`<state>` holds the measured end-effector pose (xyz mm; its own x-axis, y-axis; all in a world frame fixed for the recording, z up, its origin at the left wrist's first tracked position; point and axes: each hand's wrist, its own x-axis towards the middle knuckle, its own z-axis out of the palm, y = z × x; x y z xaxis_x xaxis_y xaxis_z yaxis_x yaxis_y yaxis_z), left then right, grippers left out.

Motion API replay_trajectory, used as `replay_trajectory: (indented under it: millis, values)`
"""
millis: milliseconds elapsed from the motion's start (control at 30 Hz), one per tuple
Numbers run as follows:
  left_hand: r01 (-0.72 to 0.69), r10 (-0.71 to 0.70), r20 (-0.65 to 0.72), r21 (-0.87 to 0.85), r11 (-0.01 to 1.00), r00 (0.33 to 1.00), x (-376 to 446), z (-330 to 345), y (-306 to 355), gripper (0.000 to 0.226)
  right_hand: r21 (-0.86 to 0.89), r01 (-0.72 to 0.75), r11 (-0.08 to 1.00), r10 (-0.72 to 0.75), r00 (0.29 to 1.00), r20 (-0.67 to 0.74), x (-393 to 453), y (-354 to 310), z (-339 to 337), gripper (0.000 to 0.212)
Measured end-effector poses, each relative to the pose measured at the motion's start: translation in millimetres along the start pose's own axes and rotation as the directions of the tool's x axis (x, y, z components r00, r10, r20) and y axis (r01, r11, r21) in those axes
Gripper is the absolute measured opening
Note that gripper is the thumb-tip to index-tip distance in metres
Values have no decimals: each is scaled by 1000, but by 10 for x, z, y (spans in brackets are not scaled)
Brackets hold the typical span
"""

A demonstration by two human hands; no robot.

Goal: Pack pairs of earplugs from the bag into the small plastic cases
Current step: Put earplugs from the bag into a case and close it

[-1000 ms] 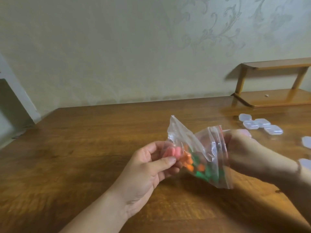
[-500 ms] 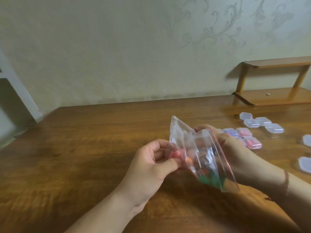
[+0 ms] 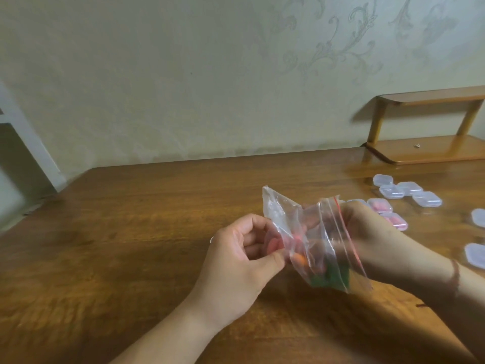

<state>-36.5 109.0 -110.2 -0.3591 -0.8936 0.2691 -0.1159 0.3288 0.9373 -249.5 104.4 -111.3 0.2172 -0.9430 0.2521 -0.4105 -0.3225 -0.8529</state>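
Table: wooden table (image 3: 131, 232) against a pale patterned wall (image 3: 183, 74), with a small wooden shelf (image 3: 425, 151) at the far right corner.
Bag: I see the clear bag (image 3: 309, 232) held above the table's middle, with orange and green earplugs (image 3: 328, 274) low inside.
Left hand: my left hand (image 3: 236, 261) has fingers curled and thumb forward, pinching the bag's left side.
Right hand: my right hand (image 3: 367, 232) is blurred; its fingers reach into the bag's red-striped mouth, grip unclear.
Cases: small plastic cases (image 3: 409, 193) lie near the right edge.
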Motion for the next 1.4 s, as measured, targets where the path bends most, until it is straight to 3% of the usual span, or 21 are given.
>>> replay_trajectory:
  millis: [167,233,300,367,467,533,700,800,900,1000,1067,1167,1267,1333,1400]
  values:
    - [-105,115,-25,249,963,993,21,-66,25,25,4,-56,998,56,998,-38,3,-87,-130,17]
    - [-143,173,-38,406,903,984,56,-191,21,32,-187,-102,977,89,993,-79,3,-89,-169,21]
    - [-117,164,-39,546,830,986,122,-403,1,42,-439,-167,883,126,985,-120,-18,-114,-159,6]
    - [-6,-11,22,658,753,1000,177,-647,-21,60,-491,-182,852,128,982,-141,-26,-142,-113,14]
    - [115,-314,142,729,674,939,200,-868,-56,80,-363,-121,924,94,991,-91,-27,-211,-37,4]
    - [111,-348,187,724,681,919,188,-883,-72,72,-337,-145,930,120,988,-94,-42,-239,-28,4]
    - [110,-342,202,699,707,918,197,-860,-87,49,-542,-230,809,204,973,-108,-57,-282,-270,9]
    - [117,-342,179,715,689,922,195,-828,-79,41,-480,-279,832,271,958,-88,-100,-341,-513,10]
    - [91,-286,157,715,693,945,189,-781,-72,38,-338,-252,907,187,959,-214,-123,-368,-683,20]
    - [30,-190,162,681,732,968,180,-690,-86,38,-223,-104,969,18,934,-358,-134,-395,-675,24]
    - [-23,-105,151,665,746,983,170,-586,-100,39,-153,-9,988,-49,927,-372,-144,-438,-573,21]
    - [-116,58,112,620,776,992,143,-434,-107,41,-55,56,997,-69,955,-287,-169,-538,-351,18]
    - [-149,128,78,438,887,989,97,-318,-92,47,156,110,982,-103,993,-49,-214,-621,-112,12]
    - [-168,155,68,312,935,986,63,-244,-83,52,172,113,979,-120,992,36,-235,-625,-6,8]
    - [-196,187,64,198,960,980,33,-174,-80,57,113,115,987,-120,992,32,-236,-608,55,7]
